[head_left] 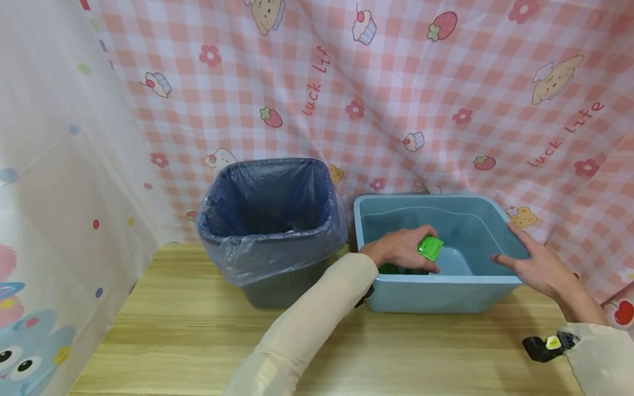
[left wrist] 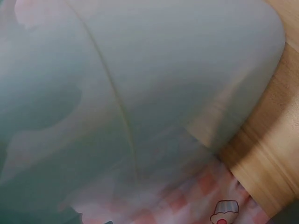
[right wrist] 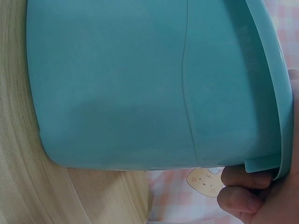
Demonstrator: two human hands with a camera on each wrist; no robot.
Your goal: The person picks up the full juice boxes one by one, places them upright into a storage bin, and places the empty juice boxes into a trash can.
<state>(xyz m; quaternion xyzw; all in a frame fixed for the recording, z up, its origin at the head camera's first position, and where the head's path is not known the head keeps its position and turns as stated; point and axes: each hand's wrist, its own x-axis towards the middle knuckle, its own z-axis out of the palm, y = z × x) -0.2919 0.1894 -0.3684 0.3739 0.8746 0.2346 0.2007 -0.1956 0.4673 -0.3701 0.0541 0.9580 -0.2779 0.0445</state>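
Observation:
A light-blue plastic tub (head_left: 446,294) stands on the right of the table. My left hand (head_left: 403,250) reaches over its near left side and pinches a small bright green packet (head_left: 430,248) between thumb and fingers. Below that hand, some dark and green items (head_left: 388,268) lie in the tub, mostly hidden. My right hand (head_left: 542,269) grips the tub's right rim; in the right wrist view its fingers (right wrist: 238,199) curl under the rim's edge. The left wrist view is filled by a hazy, pale grey-green surface (left wrist: 154,93), and neither hand shows there.
Left of the tub stands a dark bin (head_left: 284,283) lined with a clear plastic bag (head_left: 267,258) folded over its rim. A small pale bit shows inside it. Both containers sit on a wood-grain table (head_left: 198,341), with a pink checked cloth (head_left: 307,99) hanging behind.

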